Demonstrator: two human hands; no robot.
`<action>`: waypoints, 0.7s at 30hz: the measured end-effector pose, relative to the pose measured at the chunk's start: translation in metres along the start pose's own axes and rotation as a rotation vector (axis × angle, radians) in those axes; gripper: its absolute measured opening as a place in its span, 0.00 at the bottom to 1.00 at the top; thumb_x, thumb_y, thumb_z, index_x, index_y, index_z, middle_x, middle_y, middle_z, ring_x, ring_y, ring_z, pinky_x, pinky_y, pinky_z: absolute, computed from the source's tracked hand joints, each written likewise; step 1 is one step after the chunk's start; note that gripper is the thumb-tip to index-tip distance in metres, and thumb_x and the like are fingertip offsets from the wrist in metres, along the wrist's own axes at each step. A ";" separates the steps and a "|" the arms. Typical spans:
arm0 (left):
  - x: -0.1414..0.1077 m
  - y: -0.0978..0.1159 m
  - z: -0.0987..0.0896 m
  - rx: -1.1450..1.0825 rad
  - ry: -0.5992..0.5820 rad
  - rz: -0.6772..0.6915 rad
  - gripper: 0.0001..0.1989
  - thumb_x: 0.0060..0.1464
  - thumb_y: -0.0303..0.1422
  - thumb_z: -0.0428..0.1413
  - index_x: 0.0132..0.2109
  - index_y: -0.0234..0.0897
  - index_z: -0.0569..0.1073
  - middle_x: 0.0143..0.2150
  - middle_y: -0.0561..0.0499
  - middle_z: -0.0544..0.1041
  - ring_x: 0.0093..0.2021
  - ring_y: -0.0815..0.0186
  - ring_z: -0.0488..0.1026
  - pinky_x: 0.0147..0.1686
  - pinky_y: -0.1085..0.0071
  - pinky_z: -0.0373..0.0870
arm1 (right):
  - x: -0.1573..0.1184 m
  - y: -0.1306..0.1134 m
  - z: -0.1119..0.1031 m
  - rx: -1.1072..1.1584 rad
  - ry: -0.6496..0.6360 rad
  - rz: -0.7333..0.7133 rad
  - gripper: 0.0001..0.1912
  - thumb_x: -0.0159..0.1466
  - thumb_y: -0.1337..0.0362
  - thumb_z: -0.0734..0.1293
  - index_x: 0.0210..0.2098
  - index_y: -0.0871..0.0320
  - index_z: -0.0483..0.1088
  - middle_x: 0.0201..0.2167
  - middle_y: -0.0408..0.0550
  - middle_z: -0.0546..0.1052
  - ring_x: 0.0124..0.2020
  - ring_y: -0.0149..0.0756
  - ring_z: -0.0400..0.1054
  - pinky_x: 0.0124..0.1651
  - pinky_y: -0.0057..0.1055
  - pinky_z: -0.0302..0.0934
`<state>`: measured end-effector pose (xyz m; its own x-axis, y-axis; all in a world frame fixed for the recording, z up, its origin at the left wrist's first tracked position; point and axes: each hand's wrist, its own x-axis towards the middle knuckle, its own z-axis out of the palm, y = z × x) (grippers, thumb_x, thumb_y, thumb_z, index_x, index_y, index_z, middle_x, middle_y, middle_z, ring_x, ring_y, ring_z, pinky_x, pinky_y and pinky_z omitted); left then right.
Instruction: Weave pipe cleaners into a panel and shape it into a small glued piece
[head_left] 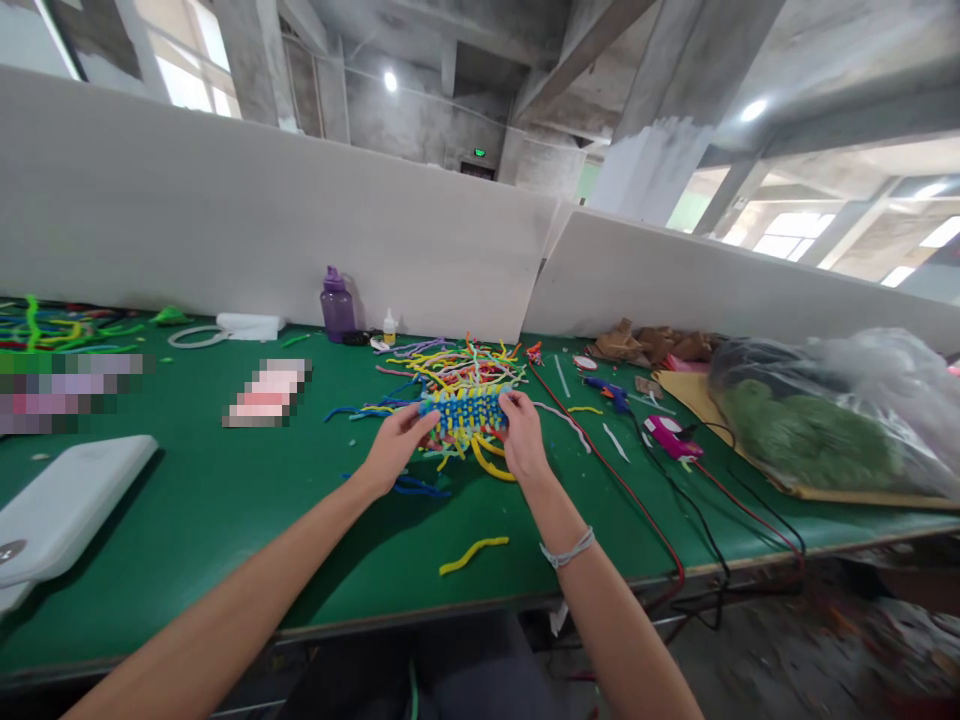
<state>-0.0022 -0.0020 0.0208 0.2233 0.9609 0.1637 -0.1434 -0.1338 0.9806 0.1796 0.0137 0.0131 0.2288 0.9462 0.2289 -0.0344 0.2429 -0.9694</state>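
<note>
Between my two hands is a small woven piece of blue and yellow pipe cleaners [471,410], held up by its two ends. My left hand [401,440] pinches its left end, thumb on the near face. At the other end, the thumb and fingers of my right hand [523,430] close on the edge. Behind and below the weave lies a heap of loose pipe cleaners [457,367] in many colours, partly hidden by it. One yellow pipe cleaner [472,553] lies alone near the table's front edge.
A purple bottle [337,305] and a small glue bottle [389,328] stand by the white partition [300,210]. To the right are a blue glue gun [609,392], a magenta device [670,436], cables and a plastic bag of green material [810,430]. A white device [71,510] lies left.
</note>
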 end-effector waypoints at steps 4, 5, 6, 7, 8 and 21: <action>-0.001 -0.003 -0.002 0.305 0.043 0.085 0.13 0.47 0.43 0.55 0.29 0.35 0.69 0.25 0.52 0.74 0.26 0.63 0.73 0.26 0.70 0.68 | -0.003 -0.007 -0.001 -0.170 0.192 -0.139 0.10 0.55 0.59 0.61 0.34 0.57 0.61 0.31 0.45 0.67 0.33 0.33 0.62 0.37 0.31 0.58; -0.001 -0.004 -0.002 0.375 0.046 0.101 0.13 0.48 0.42 0.54 0.28 0.36 0.69 0.24 0.53 0.74 0.25 0.63 0.73 0.25 0.70 0.67 | -0.005 -0.010 0.000 -0.272 0.218 -0.246 0.09 0.56 0.60 0.61 0.35 0.57 0.62 0.33 0.46 0.68 0.35 0.34 0.62 0.41 0.33 0.57; -0.002 -0.004 -0.002 0.431 0.043 0.113 0.13 0.48 0.42 0.54 0.27 0.36 0.69 0.22 0.53 0.73 0.24 0.63 0.73 0.24 0.71 0.66 | -0.009 -0.013 0.001 -0.382 0.222 -0.360 0.08 0.57 0.62 0.61 0.36 0.58 0.63 0.35 0.48 0.68 0.38 0.36 0.62 0.44 0.34 0.56; -0.002 -0.004 -0.002 0.471 0.029 0.119 0.12 0.48 0.41 0.53 0.26 0.36 0.69 0.21 0.53 0.73 0.23 0.63 0.73 0.23 0.71 0.66 | -0.012 -0.015 0.002 -0.492 0.193 -0.465 0.08 0.58 0.63 0.60 0.36 0.57 0.65 0.36 0.49 0.69 0.41 0.37 0.61 0.47 0.36 0.54; -0.003 -0.004 -0.002 0.496 0.007 0.120 0.12 0.49 0.41 0.53 0.27 0.37 0.69 0.20 0.53 0.73 0.22 0.64 0.72 0.23 0.71 0.65 | -0.016 -0.018 0.004 -0.592 0.143 -0.554 0.07 0.59 0.65 0.59 0.36 0.57 0.66 0.37 0.50 0.69 0.43 0.38 0.60 0.49 0.37 0.52; -0.006 -0.004 0.003 0.498 -0.112 0.104 0.09 0.49 0.38 0.51 0.27 0.38 0.66 0.18 0.55 0.72 0.20 0.65 0.72 0.21 0.72 0.66 | -0.031 -0.018 0.010 -1.022 -0.309 -0.869 0.19 0.59 0.72 0.60 0.47 0.50 0.68 0.40 0.49 0.68 0.46 0.39 0.57 0.50 0.39 0.50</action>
<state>0.0002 -0.0080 0.0160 0.3383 0.9081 0.2468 0.2994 -0.3526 0.8866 0.1632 -0.0174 0.0248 -0.4193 0.6139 0.6688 0.7622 0.6383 -0.1080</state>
